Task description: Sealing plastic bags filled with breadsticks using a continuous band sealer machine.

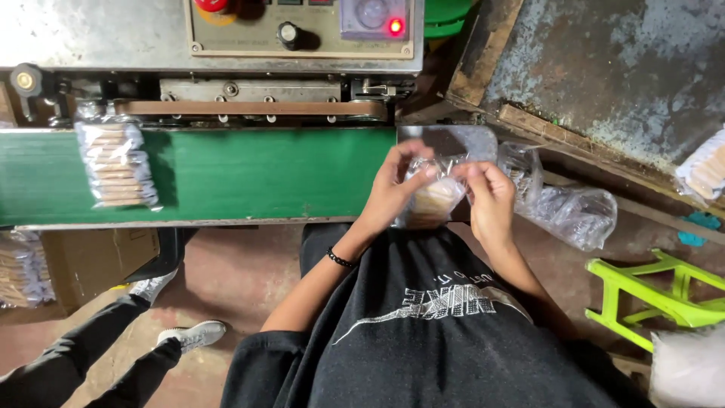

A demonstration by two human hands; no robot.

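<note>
Both my hands hold a clear plastic bag of stacked biscuits [432,199] just off the right end of the green conveyor belt [249,174]. My left hand [393,189] grips the bag's left side and top, with a black bracelet on that wrist. My right hand [489,198] pinches the bag's upper right edge. A second filled biscuit bag [115,162] lies on the belt at the far left, its top under the brown sealing band [249,108] of the steel machine.
The machine's control panel [302,26] shows a black knob and a lit red lamp. Empty clear bags [563,204] lie right of my hands. A lime plastic stool [657,291] stands lower right. Another person's legs and grey shoes [177,332] are lower left, beside a cardboard box [94,261].
</note>
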